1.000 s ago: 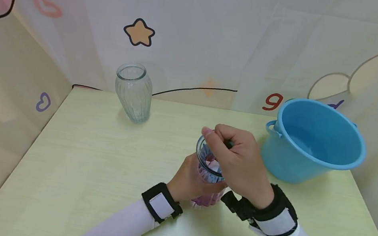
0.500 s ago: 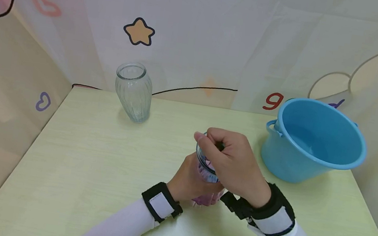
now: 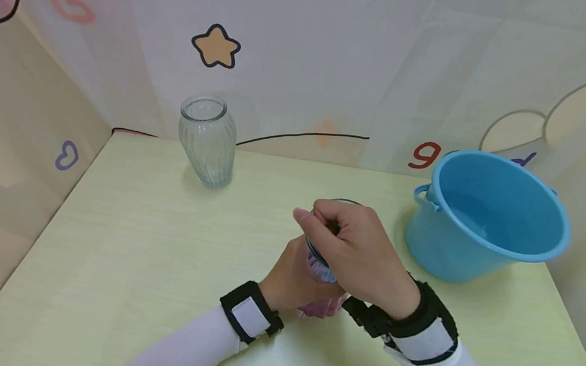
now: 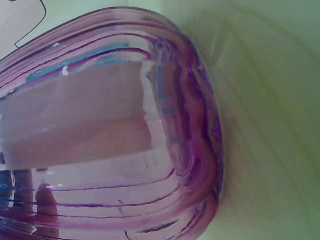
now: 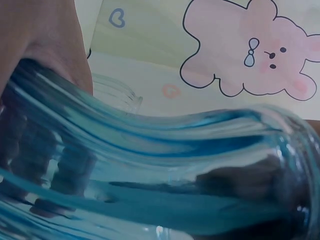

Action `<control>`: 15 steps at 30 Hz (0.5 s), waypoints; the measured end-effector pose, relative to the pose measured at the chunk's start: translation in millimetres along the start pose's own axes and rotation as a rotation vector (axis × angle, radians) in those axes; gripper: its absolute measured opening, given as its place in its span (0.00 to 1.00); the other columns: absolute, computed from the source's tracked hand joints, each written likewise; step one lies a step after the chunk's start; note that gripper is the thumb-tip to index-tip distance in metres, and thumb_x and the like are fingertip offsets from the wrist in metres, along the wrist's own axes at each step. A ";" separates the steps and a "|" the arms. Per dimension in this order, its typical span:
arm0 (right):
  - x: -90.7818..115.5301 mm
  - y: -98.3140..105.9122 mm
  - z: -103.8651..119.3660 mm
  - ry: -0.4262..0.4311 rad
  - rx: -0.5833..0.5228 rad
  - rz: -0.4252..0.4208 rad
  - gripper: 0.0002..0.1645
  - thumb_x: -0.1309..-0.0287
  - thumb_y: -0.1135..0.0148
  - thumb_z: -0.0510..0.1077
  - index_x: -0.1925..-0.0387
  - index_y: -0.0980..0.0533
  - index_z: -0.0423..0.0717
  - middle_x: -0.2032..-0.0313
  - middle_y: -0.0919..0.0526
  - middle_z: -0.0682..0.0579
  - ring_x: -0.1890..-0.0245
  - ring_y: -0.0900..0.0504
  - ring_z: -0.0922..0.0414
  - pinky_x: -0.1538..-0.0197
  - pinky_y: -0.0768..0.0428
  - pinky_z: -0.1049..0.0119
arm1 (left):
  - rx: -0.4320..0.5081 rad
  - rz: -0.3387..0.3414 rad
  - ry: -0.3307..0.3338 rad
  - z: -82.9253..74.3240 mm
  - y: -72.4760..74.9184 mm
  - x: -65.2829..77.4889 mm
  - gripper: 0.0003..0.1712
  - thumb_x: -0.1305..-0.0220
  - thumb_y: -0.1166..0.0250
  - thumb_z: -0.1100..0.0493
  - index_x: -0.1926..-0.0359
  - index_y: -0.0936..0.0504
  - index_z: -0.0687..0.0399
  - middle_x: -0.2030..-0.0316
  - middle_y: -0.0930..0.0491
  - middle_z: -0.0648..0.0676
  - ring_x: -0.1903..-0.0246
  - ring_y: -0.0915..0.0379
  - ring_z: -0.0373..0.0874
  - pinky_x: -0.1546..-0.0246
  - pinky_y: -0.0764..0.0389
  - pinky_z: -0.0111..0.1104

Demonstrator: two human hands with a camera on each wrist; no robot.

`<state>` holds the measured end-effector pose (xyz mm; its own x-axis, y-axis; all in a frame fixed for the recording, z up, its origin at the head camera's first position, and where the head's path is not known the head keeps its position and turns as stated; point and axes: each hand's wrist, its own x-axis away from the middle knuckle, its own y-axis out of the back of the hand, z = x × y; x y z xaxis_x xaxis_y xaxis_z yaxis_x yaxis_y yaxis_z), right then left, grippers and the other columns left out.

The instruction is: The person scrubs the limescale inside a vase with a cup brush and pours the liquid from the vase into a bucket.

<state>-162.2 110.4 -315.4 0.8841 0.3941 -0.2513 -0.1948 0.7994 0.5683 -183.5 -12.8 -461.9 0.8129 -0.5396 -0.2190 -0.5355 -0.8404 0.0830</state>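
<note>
A ribbed glass vase (image 3: pixel 321 309), pink at the base and bluish toward the mouth, stands in the middle of the table. My left hand (image 3: pixel 295 276) grips it round the side; in the right wrist view this hand (image 5: pixel 47 42) wraps the blue glass. My right hand (image 3: pixel 359 252) is curled over the mouth and hides most of the rim. A dark thing (image 3: pixel 336 229) shows between its thumb and forefinger; I cannot tell its kind. Pink-purple glass of the vase's lower part (image 4: pixel 75 115) fills much of the left wrist view.
A clear ribbed glass vase (image 3: pixel 208 149) stands at the back left of the table. To the right, a light blue bucket (image 3: pixel 444 248) stands near the right hand. Behind the table (image 3: pixel 122 234) hangs a printed white cloth (image 3: pixel 313 42).
The right hand has shifted left over the vase's mouth, and the rim now shows at the far side instead of the left. The left hand keeps its grip in the same place.
</note>
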 end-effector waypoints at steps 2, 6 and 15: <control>0.0 0.4 0.4 0.000 -0.004 -0.003 0.28 0.26 0.39 0.45 0.84 0.35 0.49 0.83 0.39 0.57 0.78 0.34 0.57 0.76 0.40 0.67 | 0.040 0.022 0.004 -1.1 -0.4 0.0 0.19 0.37 0.27 0.57 0.52 0.26 0.53 0.77 0.15 0.57 0.85 0.19 0.56 0.82 0.15 0.46; 0.1 2.2 1.6 -0.018 -0.038 -0.002 0.28 0.26 0.40 0.46 0.84 0.35 0.48 0.84 0.39 0.56 0.78 0.34 0.56 0.77 0.40 0.67 | 0.055 0.025 -0.002 -3.2 -0.5 0.5 0.19 0.37 0.28 0.57 0.51 0.27 0.53 0.77 0.16 0.56 0.85 0.20 0.59 0.82 0.15 0.47; -1.2 8.2 2.1 -0.062 -0.130 0.007 0.28 0.25 0.43 0.46 0.84 0.35 0.46 0.84 0.37 0.52 0.75 0.30 0.52 0.75 0.35 0.66 | -0.034 -0.036 0.020 -1.9 -0.4 1.0 0.28 0.41 0.24 0.56 0.44 0.28 0.50 0.62 0.14 0.54 0.73 0.14 0.47 0.64 0.10 0.38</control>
<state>-164.0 115.6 -308.8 0.9063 0.3741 -0.1967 -0.2507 0.8506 0.4623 -182.0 -13.1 -460.3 0.8361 -0.5096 -0.2030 -0.4981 -0.8604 0.1081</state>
